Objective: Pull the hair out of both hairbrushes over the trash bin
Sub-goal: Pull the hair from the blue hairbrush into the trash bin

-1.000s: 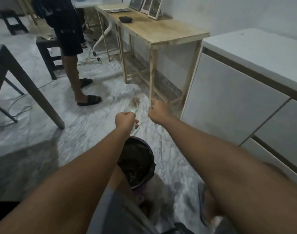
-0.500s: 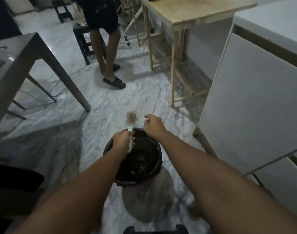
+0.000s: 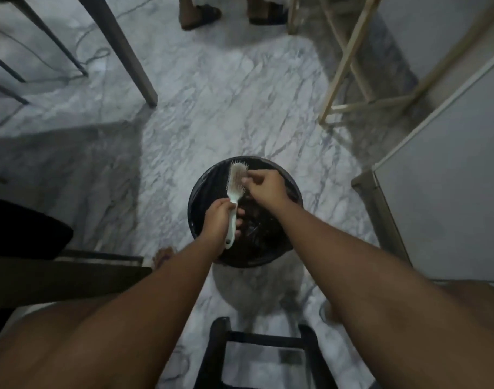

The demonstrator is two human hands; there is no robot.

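A white hairbrush (image 3: 236,181) is held upright-tilted over a round black trash bin (image 3: 203,189) lined with a dark bag. My left hand (image 3: 218,220) grips the brush by its handle. My right hand (image 3: 264,188) is at the bristle side of the brush head, fingertips pinched together at the bristles; whether hair is between them is too blurred to tell. Dark clumps lie inside the bin. Only one hairbrush is in view.
A black stool (image 3: 265,349) stands between my knees just below the bin. A grey table leg (image 3: 122,51) is at upper left, a wooden table frame (image 3: 344,63) at upper right, a white cabinet (image 3: 448,169) on the right. Another person's sandalled feet (image 3: 201,14) stand at the top.
The view has tilted down so the bin sits centred. The brush has come lower over the bin, and my right hand has closed in onto its bristles.
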